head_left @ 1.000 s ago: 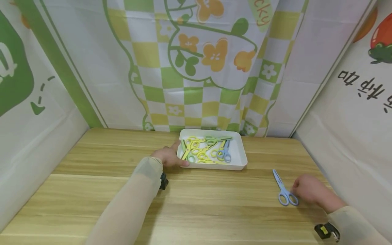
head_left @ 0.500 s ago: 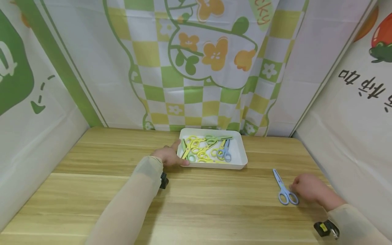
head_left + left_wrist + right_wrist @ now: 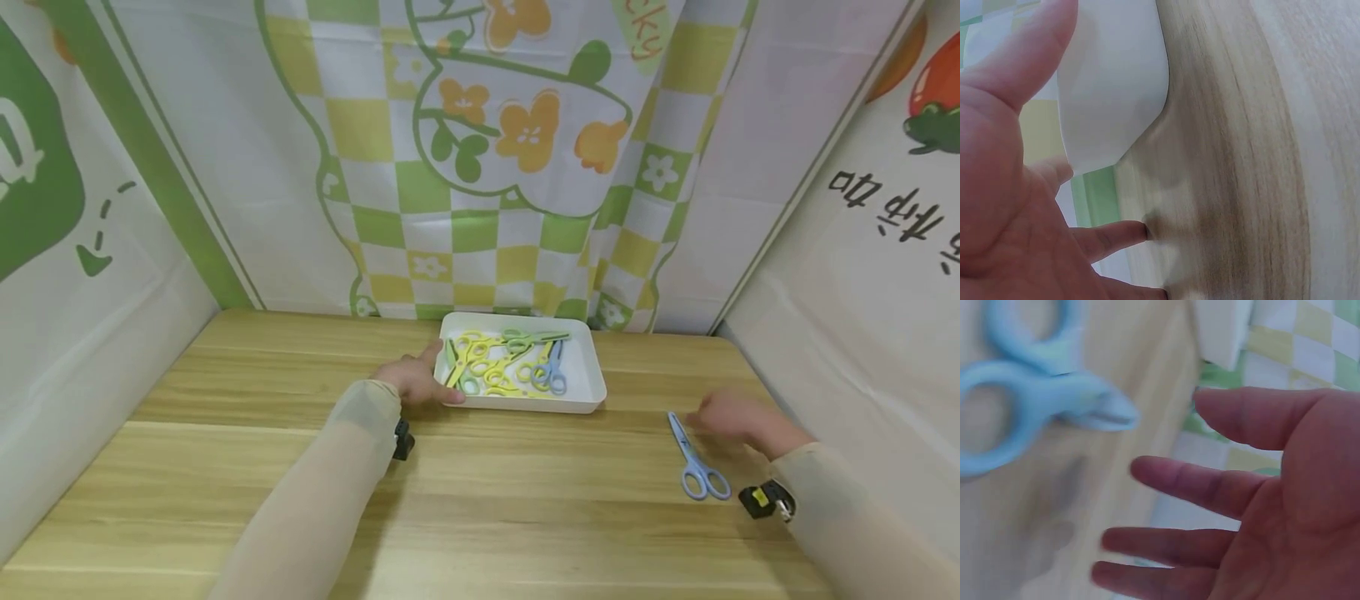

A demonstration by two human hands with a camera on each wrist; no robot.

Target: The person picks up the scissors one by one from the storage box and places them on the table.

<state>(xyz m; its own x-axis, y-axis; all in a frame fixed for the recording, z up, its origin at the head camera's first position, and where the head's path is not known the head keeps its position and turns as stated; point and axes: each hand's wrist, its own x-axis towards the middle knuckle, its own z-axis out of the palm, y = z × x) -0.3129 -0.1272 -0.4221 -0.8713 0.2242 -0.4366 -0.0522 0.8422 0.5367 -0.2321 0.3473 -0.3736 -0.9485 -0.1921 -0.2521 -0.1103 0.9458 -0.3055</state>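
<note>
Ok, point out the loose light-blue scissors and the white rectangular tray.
Loose light-blue scissors (image 3: 692, 461): head view, where the blades meet the handles.
White rectangular tray (image 3: 582, 367): head view, bare floor near its right end.

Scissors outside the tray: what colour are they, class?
The scissors are light blue, clearest in the head view.

2 arms (image 3: 307, 500) extended, left hand (image 3: 412, 382) splayed, right hand (image 3: 733, 418) straight-fingered

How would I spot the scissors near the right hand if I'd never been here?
Over the wooden table, right of the white tray, find the person's right hand. Beside it lie pale-blue scissors, tips toward the curtain. They're the only pair outside the tray.
</note>
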